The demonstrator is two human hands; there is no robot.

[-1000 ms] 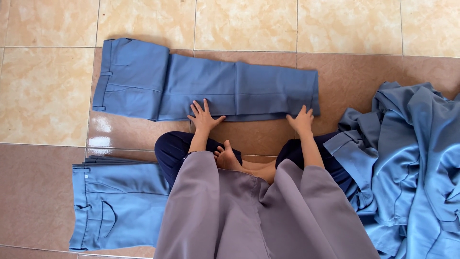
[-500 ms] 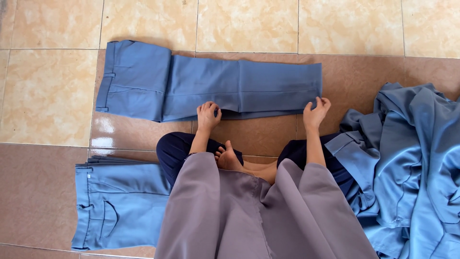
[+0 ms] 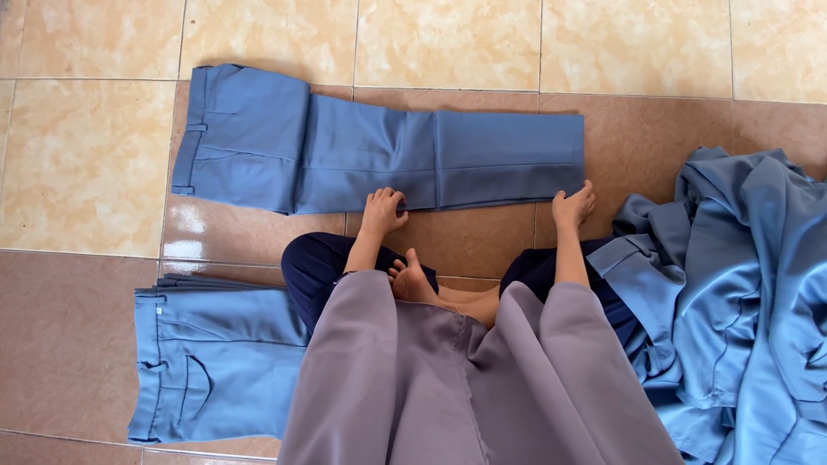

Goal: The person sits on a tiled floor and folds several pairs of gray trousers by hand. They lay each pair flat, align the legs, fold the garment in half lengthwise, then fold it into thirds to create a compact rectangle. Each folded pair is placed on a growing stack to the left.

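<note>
Tiled floor: beige and brown glazed tiles; it carried everything we recorded.

Heap of blue garments: a rumpled, unsorted pile at our right, its near edge lapping over our right knee. We judged these as yet unfolded, the larger share of the work left.

Blue trousers: laid flat on the floor before us, waistband to the left, hems to the right, the two legs stacked one on the other so that only a single leg showed. We judged the lengthwise fold done and the cross fold not yet made.

Folded blue trousers: a second pair at our left, beside the left knee, back pocket uppermost, with further folded edges showing beneath its top side. We counted these as finished.

Left hand: our grip here was curled shut on the near edge of the blue trousers about mid-leg, fingers bunching the cloth.

Right hand: set at the near hem corner of the same trousers, fingers bent onto the cloth; we could not tell whether it pinched the hem or merely pressed on it.

The trousers lay just beyond both hands, touching each along the near edge.
</note>
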